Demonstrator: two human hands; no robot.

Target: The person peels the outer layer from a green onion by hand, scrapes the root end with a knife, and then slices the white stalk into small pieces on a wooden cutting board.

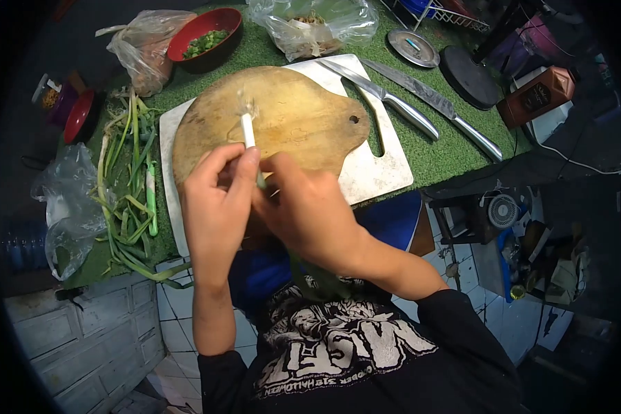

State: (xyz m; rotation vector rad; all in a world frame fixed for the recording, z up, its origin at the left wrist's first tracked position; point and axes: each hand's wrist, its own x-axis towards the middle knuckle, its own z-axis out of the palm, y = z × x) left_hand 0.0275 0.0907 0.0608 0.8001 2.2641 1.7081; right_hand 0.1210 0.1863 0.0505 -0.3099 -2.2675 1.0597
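My left hand (217, 196) pinches a spring onion (248, 131) between thumb and fingertips. Its white end and blurred roots point away from me over the round wooden cutting board (297, 110). Close beside it, my right hand (314, 217) is closed around the lower, green part of the stalk, whose leaves hang down in front of my shirt. The wooden board lies on a white plastic cutting board (386, 169). A bunch of spring onions (127, 179) spreads to the left, with a green-handled tool (151, 200) lying on it.
Two knives (393, 103) (441, 103) rest at the right on the green mat (421, 155). Behind the boards stand a red bowl of chopped greens (205, 43) and plastic bags (317, 34) (141, 52). A metal lid-like dish (412, 48) and a brown bottle (538, 95) stand farther right.
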